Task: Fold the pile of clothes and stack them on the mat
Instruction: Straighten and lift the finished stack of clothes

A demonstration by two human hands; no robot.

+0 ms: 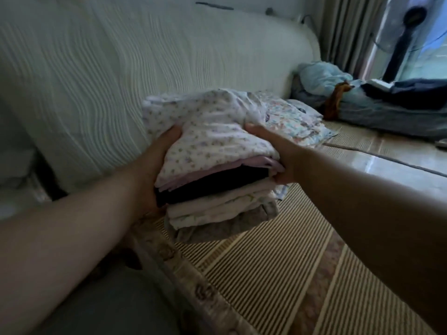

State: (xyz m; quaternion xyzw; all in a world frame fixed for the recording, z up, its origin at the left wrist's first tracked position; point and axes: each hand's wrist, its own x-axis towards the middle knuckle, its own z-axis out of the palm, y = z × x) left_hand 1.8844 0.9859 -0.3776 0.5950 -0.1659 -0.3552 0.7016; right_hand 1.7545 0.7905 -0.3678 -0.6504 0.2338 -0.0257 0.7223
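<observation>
Nearest us, the striped mat (266, 274) spreads from 6 to 3 o'clock. At centre we hold the stack (212, 141) of folded clothes. The left grip (154, 165) clasps its 9 o'clock side, thumb on the floral top layer. The right grip (278, 153) clasps its 3 o'clock side, fingers curled in by the black layer. We cannot tell whether the stack touches the mat. Beyond, at 1 o'clock, a second pile (297, 122) lies on the mat. Farther, at 2 o'clock, are blue bedding (321, 76) and a fan (411, 20).
</observation>
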